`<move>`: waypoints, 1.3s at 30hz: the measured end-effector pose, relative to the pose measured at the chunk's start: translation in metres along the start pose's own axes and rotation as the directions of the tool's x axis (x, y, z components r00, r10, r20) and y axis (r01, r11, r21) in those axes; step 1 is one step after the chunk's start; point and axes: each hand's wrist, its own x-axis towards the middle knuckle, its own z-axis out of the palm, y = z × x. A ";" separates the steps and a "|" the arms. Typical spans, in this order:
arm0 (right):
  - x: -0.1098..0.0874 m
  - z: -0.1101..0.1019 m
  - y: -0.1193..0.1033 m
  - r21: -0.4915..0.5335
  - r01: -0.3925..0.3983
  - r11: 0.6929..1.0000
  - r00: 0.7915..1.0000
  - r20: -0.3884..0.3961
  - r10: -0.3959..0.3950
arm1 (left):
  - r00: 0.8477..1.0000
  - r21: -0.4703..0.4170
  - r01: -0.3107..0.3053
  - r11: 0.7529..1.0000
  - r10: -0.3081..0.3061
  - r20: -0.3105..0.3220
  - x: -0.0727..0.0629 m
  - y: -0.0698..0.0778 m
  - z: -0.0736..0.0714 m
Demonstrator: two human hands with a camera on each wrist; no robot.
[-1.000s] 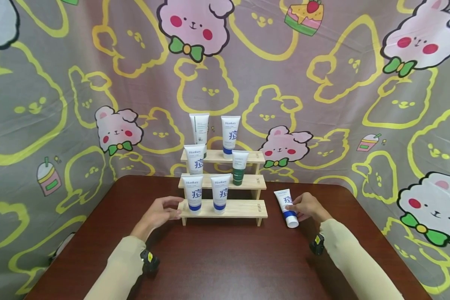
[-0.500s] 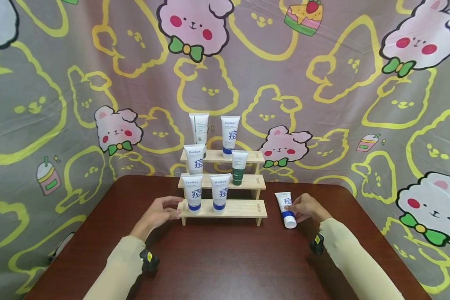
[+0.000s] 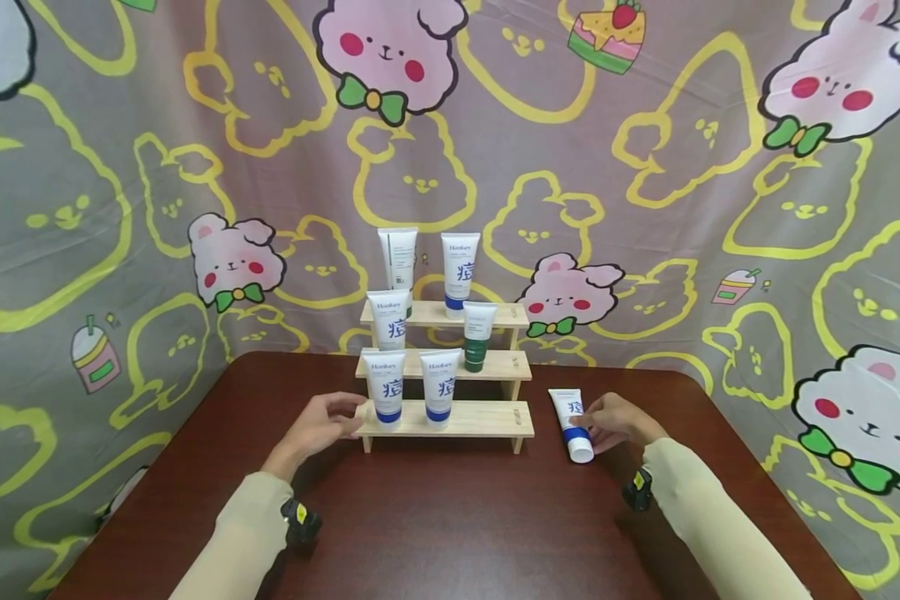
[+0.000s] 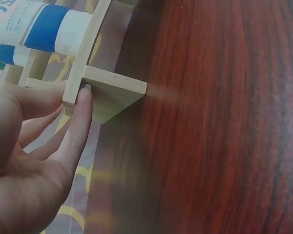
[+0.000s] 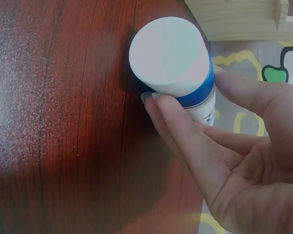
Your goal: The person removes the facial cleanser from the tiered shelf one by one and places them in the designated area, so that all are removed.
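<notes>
My left hand (image 3: 321,427) pinches the left end of the lowest tier of a wooden step display stand (image 3: 487,417). In the left wrist view one finger lies under the board (image 4: 78,78), beside its leg. To the right of the stand, my right hand (image 3: 617,418) grips a white squeeze tube (image 3: 568,408) with a blue band, thumb on one side and fingers on the other. Its white cap (image 5: 168,53) faces me, low over the table, and its flat end points away. Two similar blue-banded tubes, a left one (image 3: 385,383) and a right one (image 3: 438,383), stand on the lowest tier.
The middle tier holds a blue-lettered tube (image 3: 388,317) and a green-and-white tube (image 3: 477,337). On the top tier stand a white tube (image 3: 399,254) and a blue-banded tube (image 3: 460,271). A patterned curtain (image 3: 645,250) hangs behind the brown table (image 3: 450,517).
The tube in my right hand has shifted slightly toward me and turned a little straighter. My left hand stays at the stand's end.
</notes>
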 end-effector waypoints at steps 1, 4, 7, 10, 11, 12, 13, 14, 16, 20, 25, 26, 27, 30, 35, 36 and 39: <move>0.000 0.000 0.000 0.001 0.001 1.000 1.000 0.003 -0.001 | 1.000 0.004 0.001 1.000 -0.001 -0.009 0.000 0.000 0.000; -0.001 -0.001 -0.001 -0.005 0.004 1.000 1.000 0.009 -0.004 | 1.000 -0.006 -0.003 1.000 0.003 -0.028 0.001 0.000 0.001; -0.001 -0.002 -0.001 -0.025 0.008 1.000 1.000 0.009 -0.008 | 0.999 -0.034 -0.009 0.999 0.007 -0.035 0.001 0.000 0.002; -0.001 -0.005 0.001 -0.049 0.015 0.999 1.000 0.012 -0.014 | 1.000 -0.058 -0.014 0.998 0.013 -0.028 0.001 0.000 0.003; -0.001 -0.006 0.001 -0.058 0.020 0.998 1.000 0.014 -0.019 | 1.000 -0.063 -0.012 0.998 0.010 -0.029 0.001 0.000 0.003; -0.002 -0.007 0.001 -0.071 0.029 0.997 0.999 0.015 -0.028 | 1.000 -0.068 -0.011 0.998 0.009 -0.026 0.001 0.001 0.003; -0.003 -0.009 0.001 -0.082 0.039 0.996 0.999 0.018 -0.037 | 1.000 -0.075 -0.009 0.997 0.007 -0.026 0.001 0.001 0.003; -0.003 -0.010 0.000 -0.090 0.046 0.995 0.999 0.021 -0.045 | 1.000 -0.080 -0.006 0.997 0.004 -0.025 0.001 0.001 0.003; -0.005 -0.014 -0.002 -0.108 0.065 0.992 0.998 0.017 -0.064 | 1.000 -0.084 -0.006 0.996 0.004 -0.019 0.001 0.001 0.003; -0.005 -0.022 -0.010 -0.123 0.092 0.988 0.995 -0.025 -0.095 | 1.000 -0.096 -0.002 0.995 0.000 -0.020 0.001 0.003 0.004; -0.003 -0.031 -0.023 -0.123 0.141 0.982 0.985 -0.084 -0.152 | 1.000 -0.108 -0.002 0.994 0.000 -0.022 0.001 0.003 0.004; -0.003 -0.033 -0.026 -0.122 0.159 0.980 0.982 -0.085 -0.170 | 1.000 -0.105 0.002 0.994 -0.004 -0.020 0.001 0.003 0.004; -0.003 -0.035 -0.030 -0.113 0.170 0.979 0.979 -0.091 -0.180 | 1.000 -0.104 0.004 0.995 -0.006 -0.017 0.001 0.003 0.004; -0.002 -0.040 -0.042 -0.081 0.199 0.977 0.973 -0.104 -0.207 | 0.999 -0.108 0.025 0.994 -0.027 -0.019 0.001 0.002 0.004; -0.004 -0.046 -0.067 -0.038 0.248 0.968 0.959 -0.129 -0.251 | 1.000 -0.110 0.023 0.994 -0.025 -0.019 0.000 0.001 0.004; -0.005 -0.047 -0.071 -0.035 0.262 0.964 0.955 -0.131 -0.264 | 0.999 -0.114 0.022 0.993 -0.025 -0.022 0.001 0.001 0.004; -0.008 -0.049 -0.085 -0.011 0.295 0.955 0.945 -0.146 -0.294 | 1.000 -0.110 0.014 0.994 -0.016 -0.020 0.001 0.000 0.004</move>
